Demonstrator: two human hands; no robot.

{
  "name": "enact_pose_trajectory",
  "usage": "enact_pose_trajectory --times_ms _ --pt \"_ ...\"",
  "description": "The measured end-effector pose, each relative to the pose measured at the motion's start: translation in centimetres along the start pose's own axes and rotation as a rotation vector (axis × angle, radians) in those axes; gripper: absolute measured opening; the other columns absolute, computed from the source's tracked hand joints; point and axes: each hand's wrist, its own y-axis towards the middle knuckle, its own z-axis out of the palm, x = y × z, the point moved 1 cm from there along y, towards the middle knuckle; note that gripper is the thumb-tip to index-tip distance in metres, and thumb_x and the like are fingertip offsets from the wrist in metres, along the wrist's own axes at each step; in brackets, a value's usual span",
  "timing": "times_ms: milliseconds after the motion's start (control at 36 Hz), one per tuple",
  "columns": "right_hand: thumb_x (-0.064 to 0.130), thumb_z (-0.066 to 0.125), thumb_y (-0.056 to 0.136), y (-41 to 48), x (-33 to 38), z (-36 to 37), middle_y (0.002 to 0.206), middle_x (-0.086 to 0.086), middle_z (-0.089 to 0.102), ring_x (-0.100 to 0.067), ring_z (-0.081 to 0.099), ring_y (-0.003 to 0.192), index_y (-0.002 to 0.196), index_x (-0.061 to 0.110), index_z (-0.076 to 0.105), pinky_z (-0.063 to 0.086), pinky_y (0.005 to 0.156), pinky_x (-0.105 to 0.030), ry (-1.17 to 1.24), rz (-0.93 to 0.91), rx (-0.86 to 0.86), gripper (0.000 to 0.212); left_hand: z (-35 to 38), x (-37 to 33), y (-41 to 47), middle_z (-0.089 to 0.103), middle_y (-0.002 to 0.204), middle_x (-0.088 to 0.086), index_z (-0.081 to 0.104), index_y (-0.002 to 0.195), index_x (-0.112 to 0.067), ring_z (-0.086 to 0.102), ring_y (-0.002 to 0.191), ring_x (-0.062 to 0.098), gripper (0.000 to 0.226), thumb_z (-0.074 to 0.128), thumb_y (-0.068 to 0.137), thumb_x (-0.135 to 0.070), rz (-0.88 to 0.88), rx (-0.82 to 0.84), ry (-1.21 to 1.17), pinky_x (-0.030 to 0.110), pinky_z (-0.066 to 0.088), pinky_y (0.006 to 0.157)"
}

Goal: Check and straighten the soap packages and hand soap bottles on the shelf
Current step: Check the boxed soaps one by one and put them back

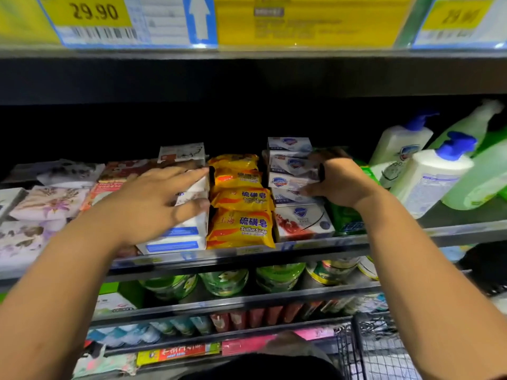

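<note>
Soap packages fill the shelf (301, 246) in front of me. My left hand (153, 204) lies on the stack of white soap boxes with blue labels (178, 238), fingers spread and thumb against the stack's right side. Beside it stands a row of yellow sulfur soap packs (241, 226). My right hand (340, 182) grips the right side of the stacked white Safeguard soap boxes (290, 165), fingers curled round them. Hand soap bottles with blue pumps (430, 176) stand at the right, and a green-tinted bottle (477, 179) leans against them.
Floral soap packs (46, 204) and reddish packs (120, 171) lie to the left. Green soap packs (345, 220) sit under my right wrist. Price tags (93, 20) hang on the shelf above. Lower shelves hold green tubs (225, 282). A wire basket (381, 349) is at bottom right.
</note>
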Motion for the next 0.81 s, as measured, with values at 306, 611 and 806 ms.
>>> enact_pose_trajectory --times_ms 306,611,806 --pt "0.02 0.093 0.066 -4.1 1.1 -2.6 0.111 0.009 0.07 -0.001 0.066 0.101 0.128 0.019 0.057 0.054 0.088 -0.022 0.506 -0.045 -0.04 0.072 -0.8 -4.2 1.8 0.054 0.139 -0.002 0.043 0.144 -0.035 0.056 0.122 0.023 0.071 0.037 0.081 -0.067 0.205 -0.168 0.036 0.041 0.049 0.101" --pt "0.045 0.078 0.078 -10.9 3.4 -4.8 0.112 0.003 0.075 -0.013 0.069 0.108 0.105 0.021 0.077 0.051 0.097 -0.036 1.196 0.224 0.152 0.037 0.8 -12.0 1.2 0.057 0.117 -0.04 0.06 0.117 -0.054 0.05 0.11 -0.022 0.041 0.075 0.079 -0.052 0.317 -0.268 -0.66 0.007 0.044 0.091" --pt "0.053 0.07 0.064 -13.0 2.0 -4.5 0.107 0.01 0.075 -0.012 0.066 0.108 0.1 0.035 0.071 0.051 0.089 -0.028 1.23 0.358 0.159 0.04 1.4 -15.6 0.6 0.067 0.093 -0.021 0.061 0.106 -0.036 0.061 0.082 -0.016 0.03 0.072 0.08 -0.024 -0.016 -0.289 -1.194 0.005 0.045 0.066"
